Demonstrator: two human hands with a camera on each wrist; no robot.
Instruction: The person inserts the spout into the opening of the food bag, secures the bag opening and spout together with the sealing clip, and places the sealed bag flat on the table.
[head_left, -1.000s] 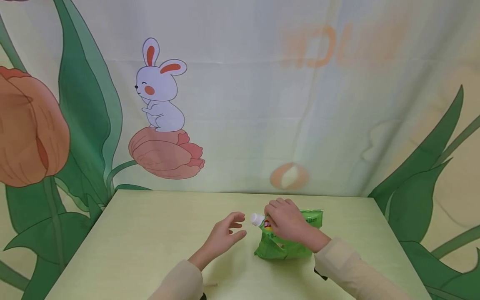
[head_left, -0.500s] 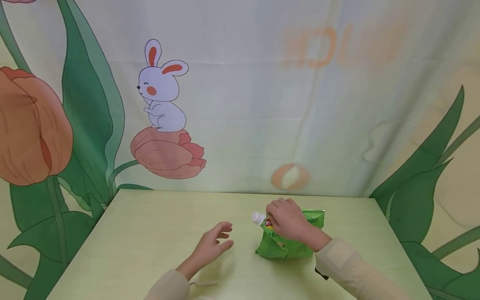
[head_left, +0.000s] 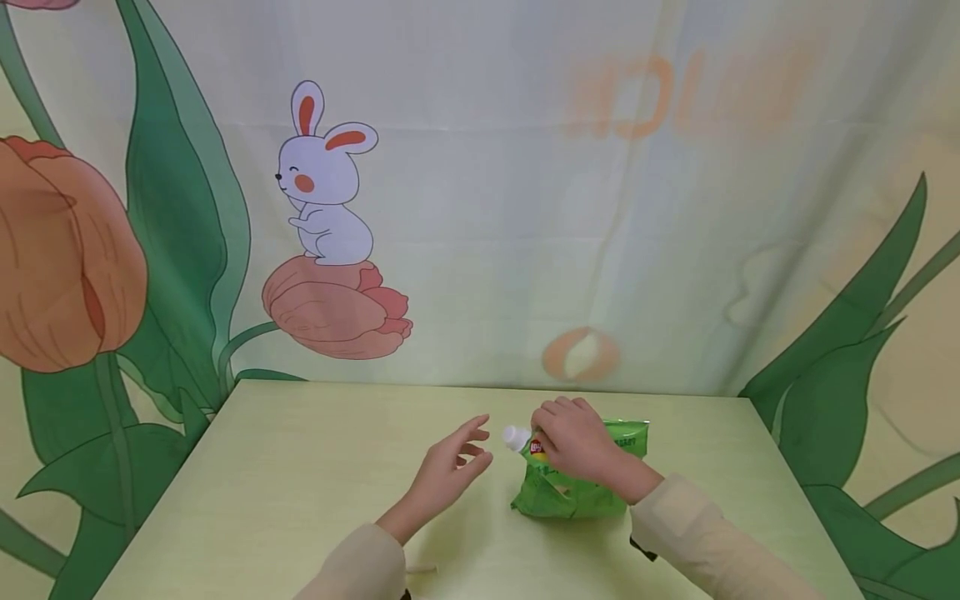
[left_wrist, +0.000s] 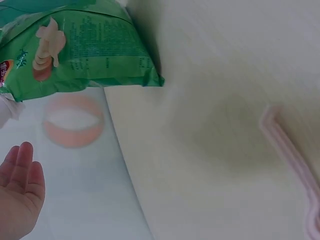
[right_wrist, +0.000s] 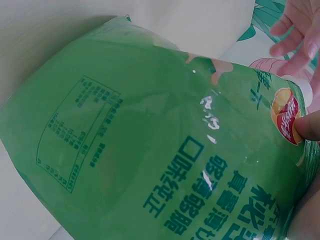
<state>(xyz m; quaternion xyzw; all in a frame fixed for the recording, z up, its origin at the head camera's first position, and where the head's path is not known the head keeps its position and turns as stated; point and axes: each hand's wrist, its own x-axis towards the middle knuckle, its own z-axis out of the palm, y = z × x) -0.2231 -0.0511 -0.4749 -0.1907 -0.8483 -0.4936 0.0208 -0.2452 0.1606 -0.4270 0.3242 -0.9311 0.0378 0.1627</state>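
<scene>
A green potato chip bag [head_left: 585, 498] with a red and yellow logo stands tilted on the table. At its upper left corner sticks out a white cap [head_left: 515, 437], like a bag clip's spout. My right hand [head_left: 577, 442] grips the bag's top edge just beside that cap; in the right wrist view its thumb [right_wrist: 310, 126] presses by the logo. My left hand [head_left: 441, 477] hovers just left of the cap, its fingers loosely spread and holding nothing. In the left wrist view that hand [left_wrist: 22, 195] is apart from the bag [left_wrist: 95, 55].
A thin pale rod with a bent end [left_wrist: 292, 155] lies on the table [head_left: 300, 483] near my left sleeve, which partly hides it in the head view. Behind the table's far edge hangs a curtain [head_left: 480, 208] printed with a rabbit and tulips.
My left hand drew back toward me and to the left, then came up and right again to near the cap. My right hand and the bag have stayed in place.
</scene>
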